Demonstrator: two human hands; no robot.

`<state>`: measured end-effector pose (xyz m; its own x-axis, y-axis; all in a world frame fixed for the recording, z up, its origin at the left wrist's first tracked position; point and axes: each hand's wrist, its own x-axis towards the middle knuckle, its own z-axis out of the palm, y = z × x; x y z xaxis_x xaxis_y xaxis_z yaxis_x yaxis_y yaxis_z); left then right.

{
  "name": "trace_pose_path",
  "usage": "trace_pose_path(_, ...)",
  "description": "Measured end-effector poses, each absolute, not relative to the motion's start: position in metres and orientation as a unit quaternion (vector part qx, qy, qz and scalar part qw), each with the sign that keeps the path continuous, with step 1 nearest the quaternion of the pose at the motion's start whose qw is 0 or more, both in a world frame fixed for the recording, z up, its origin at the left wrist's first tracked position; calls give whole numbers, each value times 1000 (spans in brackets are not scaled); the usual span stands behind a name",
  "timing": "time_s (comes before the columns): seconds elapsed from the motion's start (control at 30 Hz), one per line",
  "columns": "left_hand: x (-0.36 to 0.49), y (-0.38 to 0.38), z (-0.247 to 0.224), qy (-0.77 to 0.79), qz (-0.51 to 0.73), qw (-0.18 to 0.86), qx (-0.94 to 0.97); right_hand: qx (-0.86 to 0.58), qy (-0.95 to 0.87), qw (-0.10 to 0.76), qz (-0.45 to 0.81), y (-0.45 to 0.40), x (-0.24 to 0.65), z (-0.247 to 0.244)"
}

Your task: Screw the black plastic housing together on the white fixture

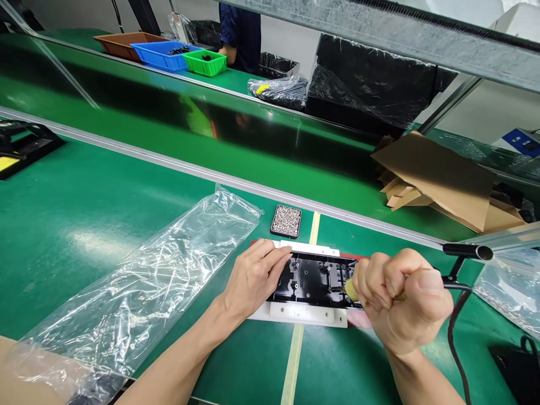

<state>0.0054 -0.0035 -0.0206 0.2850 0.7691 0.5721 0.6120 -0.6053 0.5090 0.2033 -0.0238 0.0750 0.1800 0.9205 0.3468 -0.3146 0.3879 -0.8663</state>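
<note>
A black plastic housing [310,278] with moulded posts and ribs lies in a white fixture [310,312] on the green bench. My left hand [257,273] is closed over the housing's left end, fingertips on its far edge. In my right hand [403,301] is a corded tool with a yellow nose [350,289], apparently an electric screwdriver, pointed down at the housing's right part. The fist hides most of the tool and the housing's right end. Just beyond the fixture sits a small black tray of screws [287,220].
A clear plastic bag [169,275] lies at the left. Cardboard sheets [439,174] are stacked at the right, near a black cable [453,337]. Across a green conveyor belt [236,152] stand brown, blue and green bins [206,63] and a person in dark clothing [242,34].
</note>
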Motion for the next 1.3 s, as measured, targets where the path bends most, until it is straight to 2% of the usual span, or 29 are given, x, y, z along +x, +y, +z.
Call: trace_pose_path(1.3, 5, -4, -20, 436, 411, 96, 795, -323, -462, 690, 455, -25, 205, 74)
